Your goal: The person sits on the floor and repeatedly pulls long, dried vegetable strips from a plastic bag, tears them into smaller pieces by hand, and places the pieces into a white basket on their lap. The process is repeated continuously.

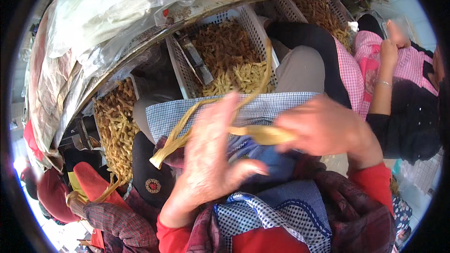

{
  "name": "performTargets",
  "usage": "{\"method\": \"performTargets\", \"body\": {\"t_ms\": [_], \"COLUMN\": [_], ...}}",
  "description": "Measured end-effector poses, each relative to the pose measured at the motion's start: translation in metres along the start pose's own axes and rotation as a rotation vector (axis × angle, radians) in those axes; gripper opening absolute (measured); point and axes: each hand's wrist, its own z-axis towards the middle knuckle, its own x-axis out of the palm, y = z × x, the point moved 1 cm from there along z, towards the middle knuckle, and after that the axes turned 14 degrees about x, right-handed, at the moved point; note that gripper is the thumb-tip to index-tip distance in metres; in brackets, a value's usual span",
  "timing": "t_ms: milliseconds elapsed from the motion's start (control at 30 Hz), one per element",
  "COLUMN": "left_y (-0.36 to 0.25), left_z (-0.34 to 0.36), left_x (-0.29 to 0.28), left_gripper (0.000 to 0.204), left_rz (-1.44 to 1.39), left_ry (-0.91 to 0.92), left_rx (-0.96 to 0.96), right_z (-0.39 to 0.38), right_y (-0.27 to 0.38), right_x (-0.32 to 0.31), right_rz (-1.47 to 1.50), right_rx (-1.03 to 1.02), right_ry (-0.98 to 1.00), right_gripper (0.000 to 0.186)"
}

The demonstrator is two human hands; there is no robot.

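Observation:
A long, flat yellow-tan strip (pixel 173 141), like a stalk of some plant, stretches across my lap between my hands. My right hand (pixel 323 126) is closed around its thicker end, fingers curled and slightly blurred. Held up with its thumb out and fingers stretched, my left hand (pixel 208 159) is open; the strip passes behind it. One cut end of the strip shows left of that hand, and a thin tail rises over the basket. A blue-white checked apron (pixel 164 117) lies beneath.
Ahead stands a white plastic basket (pixel 177 68) of small yellow and brown knotted pieces, with a metal-edged bar (pixel 194 58) inside. More pieces (pixel 117 136) fill a container at left. A plastic-covered table (pixel 117 18) overhangs. People sit close: a checked sleeve (pixel 124 222) left, a pink apron (pixel 349 70) right.

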Motion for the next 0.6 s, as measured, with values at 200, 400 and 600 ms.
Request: {"method": "performTargets", "body": {"t_ms": [200, 400, 600], "left_y": [0.011, 0.055, 0.044], "left_z": [0.001, -0.014, -0.006], "left_x": [0.007, -0.009, 0.002], "left_gripper": [0.02, 0.016, 0.012], "left_rz": [-0.137, 0.363, -0.133], "left_ry": [0.098, 0.182, 0.076], "left_rx": [-0.104, -0.109, -0.13], "right_z": [0.015, 0.017, 0.041], "right_y": [-0.028, -0.046, -0.041], "right_x": [-0.019, 0.011, 0.024], "right_rz": [0.013, 0.439, 0.833], "right_rx": [-0.111, -0.06, -0.17], "right_ry": [0.101, 0.075, 0.353], "right_gripper": [0.027, 0.022, 0.037]}}
